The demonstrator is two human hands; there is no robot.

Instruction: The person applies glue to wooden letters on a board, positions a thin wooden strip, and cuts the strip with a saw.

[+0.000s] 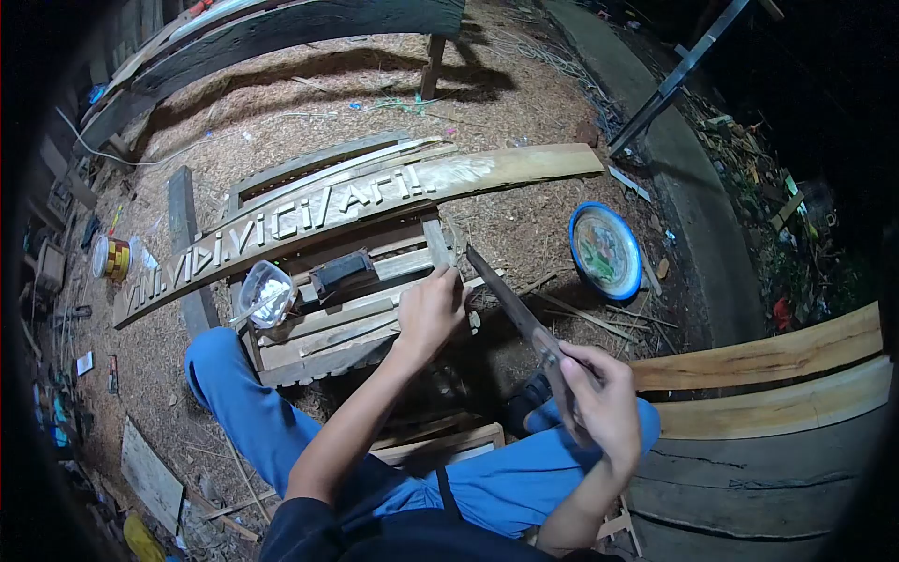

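Observation:
My right hand [599, 398] is wrapped around a long, dark machete-like blade [520, 314], which slants up and to the left across my front. Near the blade's far end, my left hand [433, 309] is closed in a fist over a slatted wooden stand [328, 361]; what it grips is hidden by the fingers. Beyond lies a long wooden board [534, 164] with raised pale letters [281, 225] along it. A dark block [341, 272] rests on the slats, beside a clear plastic tub [267, 293] of whitish material with a stick in it.
A blue-rimmed tray [606, 251] sits on the ground to the right. Two curved planks [768, 361] lie on darker boards at lower right. A yellow-and-red tub [111, 258] stands at left. Wood shavings cover the ground; a heavy beam [281, 47] spans the back.

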